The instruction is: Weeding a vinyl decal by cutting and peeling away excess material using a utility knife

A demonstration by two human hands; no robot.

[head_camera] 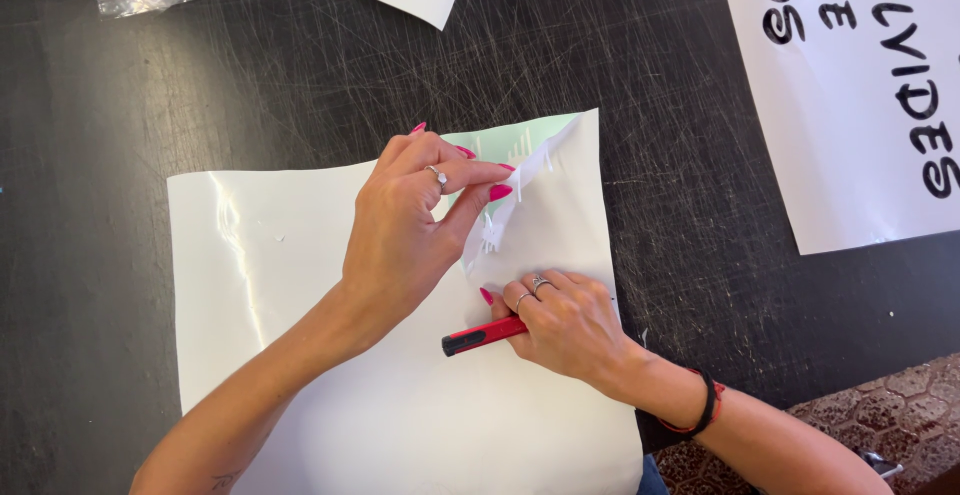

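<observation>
Two hands at a glossy white vinyl sheet (330, 355) lying flat on the scratched black table (150, 85). Left hand (405, 230) pinches the peeled corner flap (530, 205), exposing pale green backing (500, 143). Right hand (565, 320) presses the sheet, fingers curled around a red tool (482, 335). Judged best: peel low and slow, hold the sheet flat just beside the fold, and watch that the thin cut strips stay down.

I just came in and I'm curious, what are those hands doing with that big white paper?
A person's left hand pinches the corner of a glossy white vinyl sheet, folding it back over a pale green backing. The right hand presses the sheet down and holds a red pen-shaped tool. It all lies on a scratched black table.
</observation>
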